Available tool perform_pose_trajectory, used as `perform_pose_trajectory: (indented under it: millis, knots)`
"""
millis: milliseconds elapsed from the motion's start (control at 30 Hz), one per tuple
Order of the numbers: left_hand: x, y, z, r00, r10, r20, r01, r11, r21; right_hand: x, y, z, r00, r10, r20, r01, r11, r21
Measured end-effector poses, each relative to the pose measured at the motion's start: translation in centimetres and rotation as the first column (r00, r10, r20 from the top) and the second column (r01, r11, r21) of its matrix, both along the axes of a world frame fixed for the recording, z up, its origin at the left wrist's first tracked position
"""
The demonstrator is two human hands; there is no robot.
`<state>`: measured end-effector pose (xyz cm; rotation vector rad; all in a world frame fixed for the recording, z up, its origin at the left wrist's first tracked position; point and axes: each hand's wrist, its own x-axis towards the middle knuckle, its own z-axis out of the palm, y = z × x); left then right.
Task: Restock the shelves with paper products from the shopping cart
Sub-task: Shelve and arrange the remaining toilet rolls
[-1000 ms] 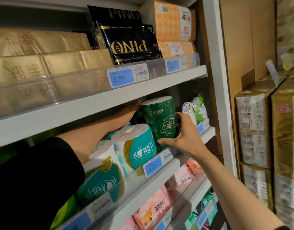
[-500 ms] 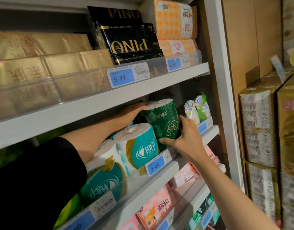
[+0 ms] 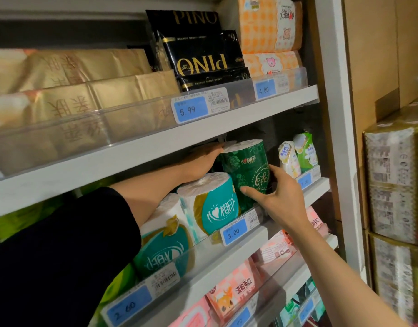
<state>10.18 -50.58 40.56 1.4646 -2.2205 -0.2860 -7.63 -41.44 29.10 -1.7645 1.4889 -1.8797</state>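
A dark green wrapped toilet roll (image 3: 247, 171) stands upright on the middle shelf (image 3: 248, 243), behind the clear front rail. My left hand (image 3: 202, 161) reaches in under the upper shelf, its straight fingers lying against the roll's top left edge. My right hand (image 3: 282, 197) holds the roll from the front right, thumb across its lower front and fingers curled round its right side. Two teal-and-white rolls (image 3: 210, 204) lie just left of it, under my left forearm. The shopping cart is out of view.
The upper shelf (image 3: 226, 131) carries gold packs, black PINO packs (image 3: 203, 57) and orange tissue packs. Small green and white packets (image 3: 297, 156) stand right of the roll. Pink packs fill the lower shelf. A white upright (image 3: 337, 138) and stacked wrapped cartons (image 3: 392, 185) stand at right.
The green roll has gone deeper onto the middle shelf and now stands upright behind the rail. My right hand slid from its side toward its lower front; my left hand stayed at its top.
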Motion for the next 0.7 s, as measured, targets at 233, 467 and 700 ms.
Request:
perform_pose_trajectory:
  millis: [233, 467, 700]
  knots:
    - [-1.2, 7.9, 0.7, 0.982, -0.011, 0.186, 0.029, 0.995, -0.094, 1.6, 2.7, -2.8, 0.987, -0.126, 0.098, 0.126, 0.992, 0.006]
    - [0.1, 17.3, -2.4, 0.817, 0.044, 0.575, 0.121, 0.962, -0.245, 5.5, 9.6, -5.7, 0.945, -0.253, 0.207, 0.245, 0.968, 0.063]
    - [3.3, 27.3, -10.7, 0.896, -0.239, 0.375, 0.367, 0.873, -0.320, 10.8, 17.8, -11.5, 0.938, -0.258, 0.233, 0.212, 0.955, 0.206]
